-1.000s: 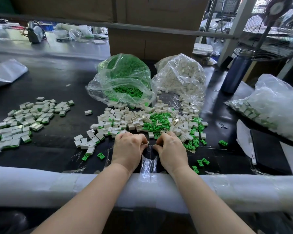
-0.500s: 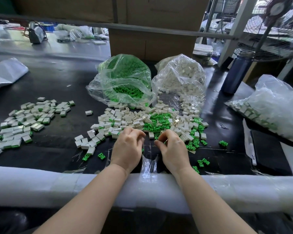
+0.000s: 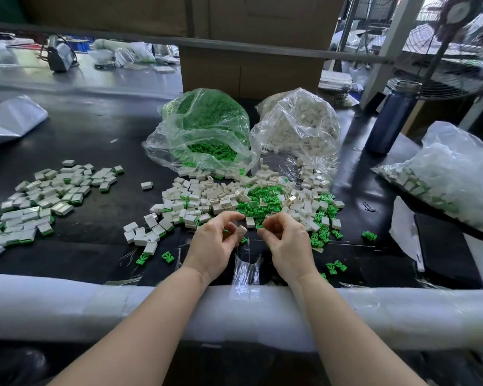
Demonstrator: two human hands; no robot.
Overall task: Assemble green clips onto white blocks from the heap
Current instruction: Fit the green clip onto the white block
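Black table (image 3: 95,140): two bags, left hand (image 3: 216,240) pinching one white block (image 3: 241,231)

Bright daylight pours in from upper right, glare on the clear bags (image 3: 299,129); wide-angle edges bend, background soft.

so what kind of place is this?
Probably a factory hand-assembly bench. Bulk bags of green clips and white blocks spill into a heap, a pile of finished pieces lies left, and the left hand holds a block.
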